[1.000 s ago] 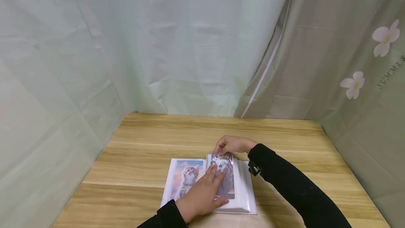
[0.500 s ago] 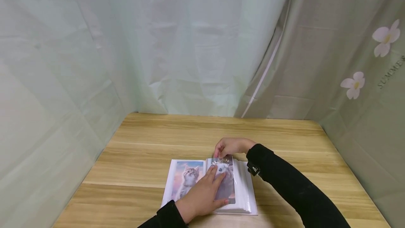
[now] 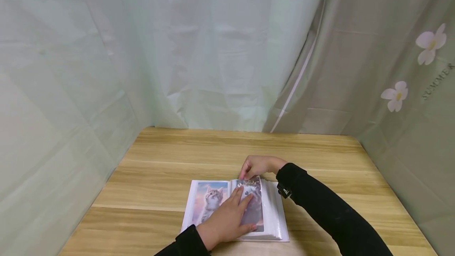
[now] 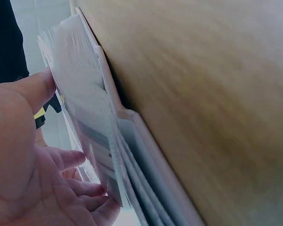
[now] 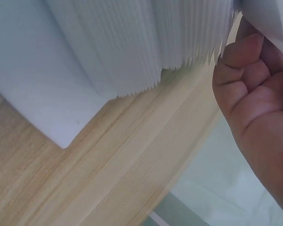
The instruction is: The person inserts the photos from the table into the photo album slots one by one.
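An open photo album with white clear-pocket pages lies on the table, in front of the person. On its left page is a kitten picture. A greyish photo of a pale animal lies over the right page, mostly in line with its pocket. My left hand rests on that photo and page with fingers spread, partly covering them. In the left wrist view its thumb and fingertips touch the page surface. At the top edge, my right hand pinches the photo; the right wrist view shows curled fingers at its white corner.
The wooden table runs out to pale curtains at the back and sides. In the right wrist view, the edges of several stacked album pages stand beside the right hand. Both arms wear dark sleeves.
The right hand has moved slightly toward the person, and the photo has slid down along the right page with it. The left hand has stayed in place.
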Motion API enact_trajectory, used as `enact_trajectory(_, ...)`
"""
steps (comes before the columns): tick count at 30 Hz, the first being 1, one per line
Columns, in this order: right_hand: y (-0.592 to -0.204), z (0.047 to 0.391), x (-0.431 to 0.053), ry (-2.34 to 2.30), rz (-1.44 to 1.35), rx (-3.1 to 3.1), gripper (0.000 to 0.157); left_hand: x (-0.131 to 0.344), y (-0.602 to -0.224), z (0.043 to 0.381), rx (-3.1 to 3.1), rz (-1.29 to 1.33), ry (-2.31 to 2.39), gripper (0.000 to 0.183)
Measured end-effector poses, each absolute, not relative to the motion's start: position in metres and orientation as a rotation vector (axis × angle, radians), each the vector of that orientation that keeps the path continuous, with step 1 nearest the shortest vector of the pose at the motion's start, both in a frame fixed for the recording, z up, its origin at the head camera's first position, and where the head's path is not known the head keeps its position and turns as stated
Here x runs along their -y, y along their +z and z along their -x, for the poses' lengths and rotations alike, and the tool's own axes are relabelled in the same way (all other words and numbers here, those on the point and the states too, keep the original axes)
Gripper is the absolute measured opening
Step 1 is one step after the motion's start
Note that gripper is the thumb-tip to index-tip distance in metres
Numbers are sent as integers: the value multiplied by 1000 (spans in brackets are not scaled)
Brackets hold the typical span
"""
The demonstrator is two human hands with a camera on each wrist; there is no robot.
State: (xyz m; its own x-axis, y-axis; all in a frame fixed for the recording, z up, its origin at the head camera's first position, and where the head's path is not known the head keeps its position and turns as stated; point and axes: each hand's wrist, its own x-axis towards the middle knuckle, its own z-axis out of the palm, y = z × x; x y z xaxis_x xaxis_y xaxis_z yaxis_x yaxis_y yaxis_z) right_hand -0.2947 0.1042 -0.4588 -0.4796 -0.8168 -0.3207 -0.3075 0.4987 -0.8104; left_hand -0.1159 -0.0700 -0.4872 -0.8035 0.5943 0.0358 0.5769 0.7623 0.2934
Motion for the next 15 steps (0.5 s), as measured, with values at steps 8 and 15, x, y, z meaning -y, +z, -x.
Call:
enact_trajectory(8, -459, 294, -104, -874, 956, -2013, 18, 70, -485, 116, -2885, -969, 455, 85)
enact_trajectory(15, -459, 290, -104, -892, 910, -2040, 17, 70, -484, 116, -2884, -963, 450, 84)
